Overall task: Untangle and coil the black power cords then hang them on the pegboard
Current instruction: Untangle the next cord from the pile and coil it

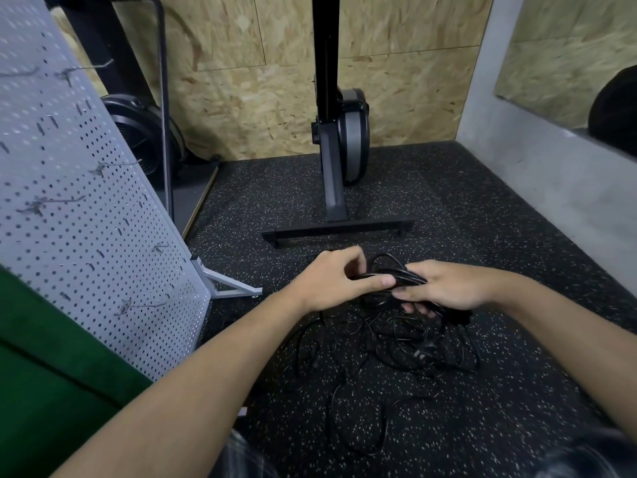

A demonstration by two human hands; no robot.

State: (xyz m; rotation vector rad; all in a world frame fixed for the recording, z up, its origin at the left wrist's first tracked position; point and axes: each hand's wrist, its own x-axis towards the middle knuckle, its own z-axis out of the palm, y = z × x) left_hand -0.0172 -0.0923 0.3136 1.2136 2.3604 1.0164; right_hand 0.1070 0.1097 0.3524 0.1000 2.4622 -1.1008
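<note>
Your left hand (331, 281) and right hand (444, 288) each have a grip clamped on the black power cords (406, 276); pegboard (86, 219) at nine o'clock.

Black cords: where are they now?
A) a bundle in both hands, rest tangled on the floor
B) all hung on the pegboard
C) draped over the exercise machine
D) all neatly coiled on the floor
A: the left hand and right hand both grip a bundle of black cords, loose cords lie tangled on the floor below, and the pegboard hooks are bare.
</note>
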